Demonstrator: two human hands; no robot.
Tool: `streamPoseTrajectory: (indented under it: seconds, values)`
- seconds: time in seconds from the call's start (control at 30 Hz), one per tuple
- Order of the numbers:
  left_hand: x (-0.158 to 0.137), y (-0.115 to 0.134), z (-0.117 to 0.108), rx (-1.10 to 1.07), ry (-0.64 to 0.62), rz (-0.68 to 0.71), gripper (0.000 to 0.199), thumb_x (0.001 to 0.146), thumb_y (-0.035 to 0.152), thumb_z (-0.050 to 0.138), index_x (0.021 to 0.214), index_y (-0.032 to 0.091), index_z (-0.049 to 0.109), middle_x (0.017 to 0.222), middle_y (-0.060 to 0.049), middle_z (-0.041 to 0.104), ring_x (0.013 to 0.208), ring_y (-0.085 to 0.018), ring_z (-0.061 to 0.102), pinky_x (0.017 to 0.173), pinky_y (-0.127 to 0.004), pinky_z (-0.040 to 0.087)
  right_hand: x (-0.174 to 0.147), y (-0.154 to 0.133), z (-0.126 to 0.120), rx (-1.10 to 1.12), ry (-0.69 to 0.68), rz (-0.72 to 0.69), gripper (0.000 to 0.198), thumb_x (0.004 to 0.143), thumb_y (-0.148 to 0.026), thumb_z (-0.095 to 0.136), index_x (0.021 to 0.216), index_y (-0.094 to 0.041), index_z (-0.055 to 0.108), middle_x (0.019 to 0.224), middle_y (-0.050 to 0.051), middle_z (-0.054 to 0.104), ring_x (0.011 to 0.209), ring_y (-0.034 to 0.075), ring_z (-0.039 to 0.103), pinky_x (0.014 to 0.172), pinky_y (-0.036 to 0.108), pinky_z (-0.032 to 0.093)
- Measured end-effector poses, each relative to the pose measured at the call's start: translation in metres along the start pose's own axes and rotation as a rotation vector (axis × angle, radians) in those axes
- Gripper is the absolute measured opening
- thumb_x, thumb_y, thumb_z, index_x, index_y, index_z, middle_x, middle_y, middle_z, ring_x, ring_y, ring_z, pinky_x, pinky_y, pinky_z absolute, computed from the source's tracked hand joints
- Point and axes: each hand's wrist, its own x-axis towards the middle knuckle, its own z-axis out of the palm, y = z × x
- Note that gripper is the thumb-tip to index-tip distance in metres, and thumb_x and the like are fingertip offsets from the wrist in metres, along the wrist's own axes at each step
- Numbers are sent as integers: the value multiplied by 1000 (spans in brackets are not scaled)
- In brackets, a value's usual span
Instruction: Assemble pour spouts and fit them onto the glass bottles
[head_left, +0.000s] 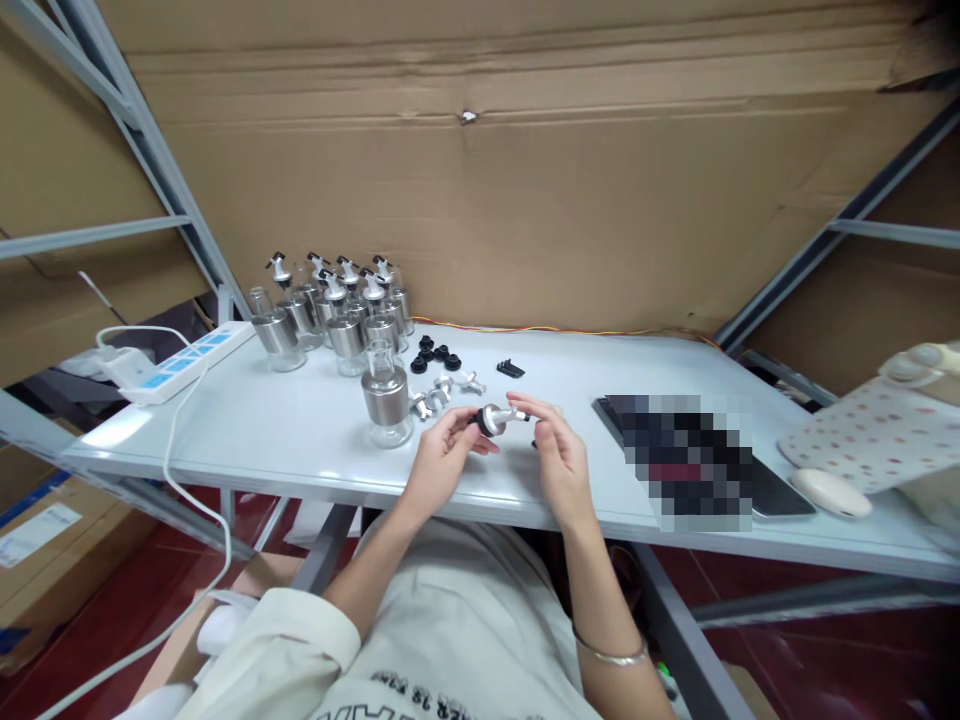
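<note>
We hold one spout (495,420) sideways
Our left hand (444,455) pinches its black base (481,423), perhaps for steadiness; our right hand (559,455) curls near the tip (524,415), pinching or not we cannot tell

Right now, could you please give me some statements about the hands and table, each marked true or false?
The left hand holds the silver pourer. True.
The right hand lies flat on the table. False: it is raised beside the pourer's spout.
The front bottle has a stopper fitted. False: the front bottle's neck is open.
A bracelet circles the right arm. True.
The black round parts lie left of the slim black pieces. True.
</note>
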Motion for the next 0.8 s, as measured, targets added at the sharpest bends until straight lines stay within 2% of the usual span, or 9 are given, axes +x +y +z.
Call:
streamPoseTrajectory:
  seconds: [0.07,0.17,0.2,0.27,0.37,0.47,0.63,0.7,0.8]
  values:
    - [0,0,0,-9,9,8,37,78,45,64,99,15,57,91,-7,71,68,-17,70,69,-30,56,3,1,-5,-49,81,31,34,94,-42,37,105,-24,63,115,8,65,104,23,57,90,38,41]
    - [0,0,0,-15,29,23,35,79,44,63,98,15,56,89,-7,71,69,-16,70,68,-29,55,5,8,-21,-267,220,85,29,90,-38,45,102,-21,64,97,8,66,86,22,57,79,37,44]
    - [0,0,0,-15,33,26,34,79,43,63,98,15,55,89,-7,71,69,-16,70,68,-29,55,5,11,-28,-363,193,86,25,86,-37,50,96,-21,66,88,7,65,81,22,56,76,37,44]
    - [0,1,0,-14,38,29,34,79,42,63,98,15,55,88,-6,70,69,-16,69,68,-29,55,4,17,-39,-481,47,97,20,80,-35,56,90,-21,68,78,5,63,74,22,54,72,37,43]
    - [0,0,0,-8,44,24,34,79,42,63,98,15,56,87,-6,70,69,-16,69,68,-28,54,0,24,-47,-537,-123,159,20,76,-32,60,90,-21,69,76,4,62,68,20,54,70,36,44]
    - [0,0,-1,-4,39,13,34,78,41,64,99,15,56,86,-6,69,68,-15,69,67,-28,54,-2,25,-44,-587,-138,201,16,73,-30,60,81,-19,68,76,5,63,66,20,56,68,36,44]
    - [0,-1,-1,-10,40,20,32,78,39,65,99,15,57,85,-5,69,68,-15,69,67,-27,54,2,21,-37,-634,-132,188,12,73,-26,55,66,-20,63,70,5,62,62,19,55,64,34,43]
    - [0,0,-1,-13,39,17,32,78,39,65,99,15,57,83,-4,69,68,-15,69,67,-27,53,5,20,-35,-633,-149,212,11,72,-23,53,68,-19,62,67,3,61,61,18,55,63,32,43]
    - [-1,0,-1,-10,38,14,31,79,37,64,99,15,58,83,-4,69,67,-14,68,67,-26,53,11,22,-33,-615,-192,221,19,73,-21,49,82,-17,65,67,3,63,61,17,57,65,30,43]
